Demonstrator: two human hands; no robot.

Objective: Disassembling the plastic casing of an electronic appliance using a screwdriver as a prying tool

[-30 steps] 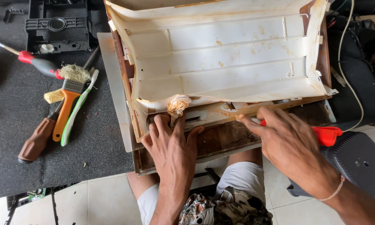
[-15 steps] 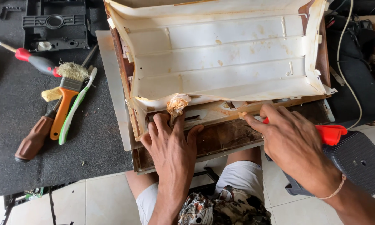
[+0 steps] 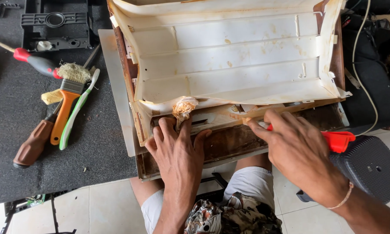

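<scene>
On the dark tabletop (image 3: 13,108) lies an orange-handled brush (image 3: 65,110). The left hand (image 3: 177,149) presses flat, fingers spread, holding nothing, on the stained white panel (image 3: 229,65). The right hand (image 3: 296,147) is closed around a red-handled tool (image 3: 338,141) at the panel's lower edge; a slip could crack the brittle plastic.

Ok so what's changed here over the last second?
Little. The right hand with the red-handled tool slid slightly left along the casing's lower edge, fingertips nearer the gap. The left hand stayed pressed flat beside the crumpled rag. The brushes and screwdrivers on the mat did not move.
</scene>
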